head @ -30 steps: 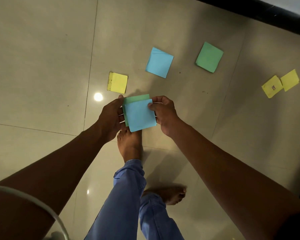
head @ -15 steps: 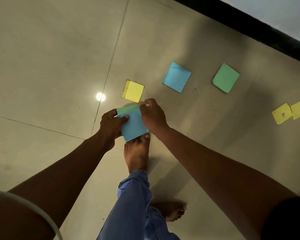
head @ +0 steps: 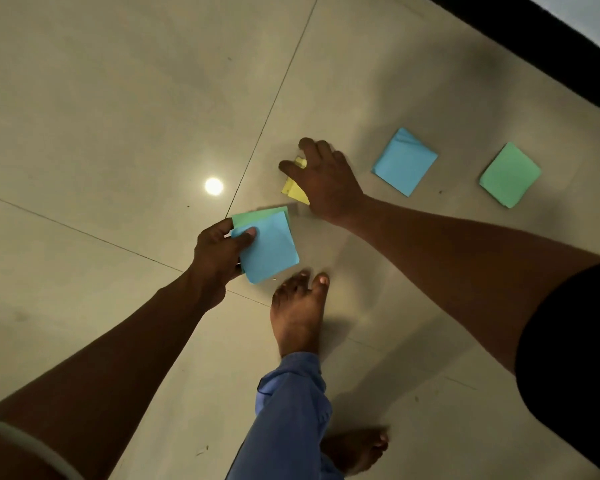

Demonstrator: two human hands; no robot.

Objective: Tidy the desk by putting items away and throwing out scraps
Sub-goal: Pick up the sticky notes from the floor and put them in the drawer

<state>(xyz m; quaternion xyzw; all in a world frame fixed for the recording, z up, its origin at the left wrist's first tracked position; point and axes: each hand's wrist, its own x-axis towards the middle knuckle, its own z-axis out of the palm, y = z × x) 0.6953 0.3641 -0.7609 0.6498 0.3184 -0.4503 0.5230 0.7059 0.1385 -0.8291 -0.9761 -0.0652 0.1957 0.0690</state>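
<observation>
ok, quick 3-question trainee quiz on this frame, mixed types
1. True or false: the left hand holds a blue pad on top of a green one.
2. Which pad is the right hand over? A yellow, B blue, C green.
3. Fill in: the loose blue pad lies on the floor between the right hand and the loose ____ pad.

Key: 1 true. 2 A, the yellow pad. 3 green.

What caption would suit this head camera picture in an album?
Left hand holds collected blue and green notes while right hand reaches onto a yellow pad on the tiled floor.
</observation>
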